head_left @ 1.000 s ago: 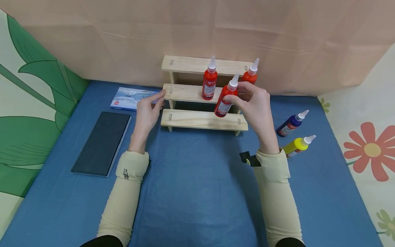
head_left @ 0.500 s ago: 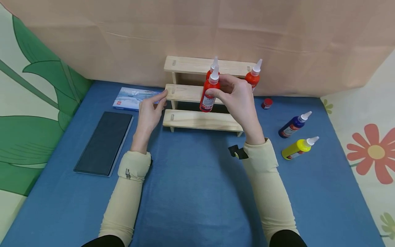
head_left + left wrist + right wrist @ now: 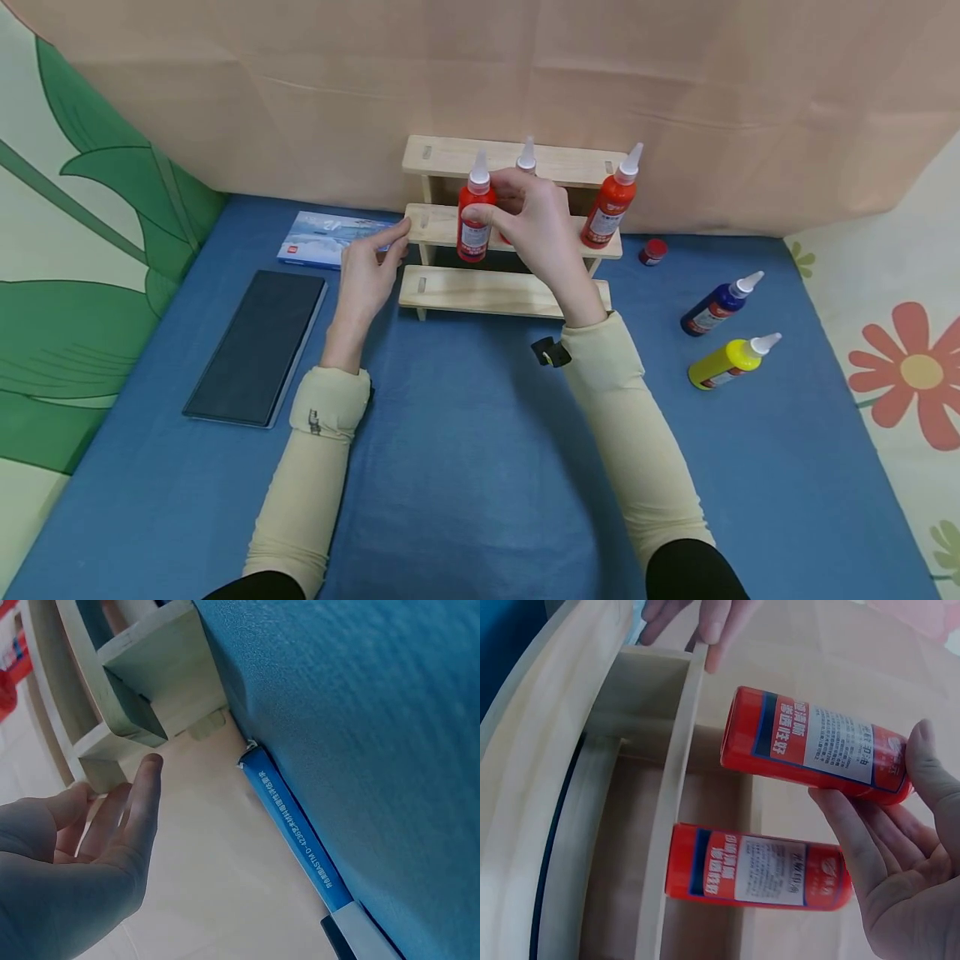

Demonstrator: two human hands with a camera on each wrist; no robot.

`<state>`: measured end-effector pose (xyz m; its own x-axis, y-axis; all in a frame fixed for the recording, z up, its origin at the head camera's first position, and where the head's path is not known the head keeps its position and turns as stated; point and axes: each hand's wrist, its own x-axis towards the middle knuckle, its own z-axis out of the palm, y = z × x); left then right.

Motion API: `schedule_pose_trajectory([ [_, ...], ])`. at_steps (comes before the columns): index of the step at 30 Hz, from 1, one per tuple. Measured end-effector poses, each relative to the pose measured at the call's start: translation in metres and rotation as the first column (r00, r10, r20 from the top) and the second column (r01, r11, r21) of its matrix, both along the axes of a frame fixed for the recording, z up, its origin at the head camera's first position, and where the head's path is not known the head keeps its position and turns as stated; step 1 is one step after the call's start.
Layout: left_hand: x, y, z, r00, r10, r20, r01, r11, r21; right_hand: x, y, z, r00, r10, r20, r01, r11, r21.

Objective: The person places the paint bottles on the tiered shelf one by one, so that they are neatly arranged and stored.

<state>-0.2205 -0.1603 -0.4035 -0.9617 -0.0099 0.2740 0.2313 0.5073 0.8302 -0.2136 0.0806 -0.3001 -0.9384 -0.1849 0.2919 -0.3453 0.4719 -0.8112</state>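
A three-tier wooden shelf rack (image 3: pixel 480 289) stands at the back of the table. My left hand (image 3: pixel 365 277) pinches the left end of its middle tier, as the left wrist view also shows. With thumb and fingertips, my right hand (image 3: pixel 536 218) grips a red squeeze bottle (image 3: pixel 476 227) with a white nozzle, near that tier's left part. In the right wrist view its base is off the shelf. A second red bottle (image 3: pixel 757 870) stands on the middle tier, mostly hidden behind my right hand in the head view. Another red bottle (image 3: pixel 608 213) stands at the tier's right end.
On the right lie a blue bottle (image 3: pixel 717 307) and a yellow bottle (image 3: pixel 723 365), with a small red-lidded jar (image 3: pixel 653 251) behind them. A flat blue-and-white box (image 3: pixel 322 237) and a dark tablet-like slab (image 3: pixel 258 346) lie on the left.
My right hand has carried the held red bottle leftward, past the standing middle bottle. The red-lidded jar and right-end bottle have come into fuller view. My left hand has stayed on the rack.
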Motion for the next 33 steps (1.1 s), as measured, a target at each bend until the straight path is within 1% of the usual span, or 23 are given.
schedule_pose_trajectory([
  [6, 0.000, 0.000, 0.000, 1.000, -0.005, 0.003, 0.005, 1.000, -0.003, -0.009, -0.008, -0.005, 0.999, 0.022, -0.025, -0.022, 1.000, -0.013],
  [12, -0.001, 0.000, 0.001, 1.000, -0.004, 0.008, 0.004, 1.000, -0.014, -0.018, -0.017, -0.009, 0.999, 0.040, -0.032, -0.040, 0.999, -0.011],
  [20, 0.000, 0.000, 0.001, 1.000, -0.004, 0.025, 0.004, 1.000, -0.012, -0.023, -0.029, -0.011, 0.998, 0.050, -0.041, -0.052, 0.997, -0.048],
  [26, 0.002, 0.001, 0.002, 0.999, -0.006, 0.035, 0.007, 1.000, -0.016, -0.025, -0.037, -0.012, 0.999, 0.027, -0.020, -0.028, 0.999, -0.037],
  [29, 0.002, 0.002, 0.003, 0.999, -0.012, 0.036, 0.013, 1.000, -0.008, -0.028, -0.041, -0.012, 1.000, 0.011, -0.020, -0.012, 1.000, -0.022],
  [33, 0.003, 0.004, 0.002, 0.999, -0.021, 0.029, 0.021, 1.000, 0.009, -0.031, -0.044, -0.012, 1.000, 0.008, -0.028, -0.009, 1.000, -0.018],
])
